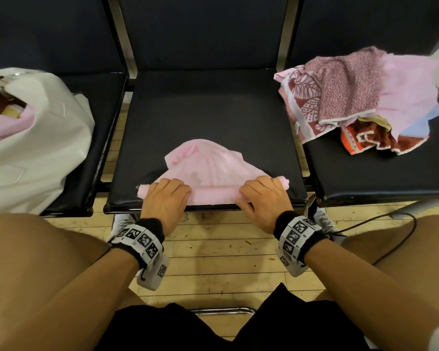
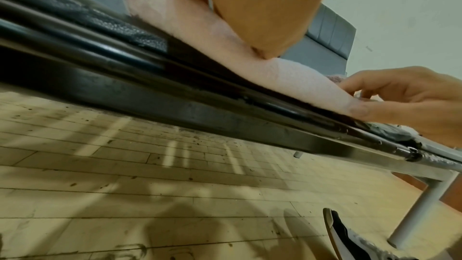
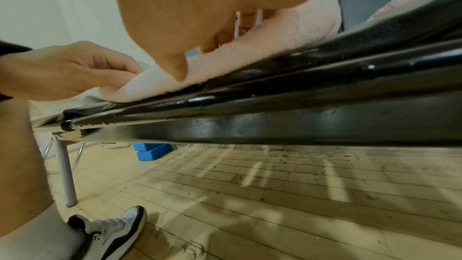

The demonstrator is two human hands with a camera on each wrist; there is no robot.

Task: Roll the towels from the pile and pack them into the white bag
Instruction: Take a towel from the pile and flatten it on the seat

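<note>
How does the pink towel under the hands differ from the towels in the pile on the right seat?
The pink towel lies alone and partly rolled, gripped by the left hand and right hand; the pile lies crumpled and untouched. The pink towel is plain; the pile includes patterned red cloths. Both rest on black seats.

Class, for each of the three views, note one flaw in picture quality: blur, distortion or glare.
Head view: wide-angle bending curves the seat frames; the pile of towels blurs at its right edge. Left wrist view: the left hand is a close, soft blur. Right wrist view: glare spots glint on the black seat edge.
</note>
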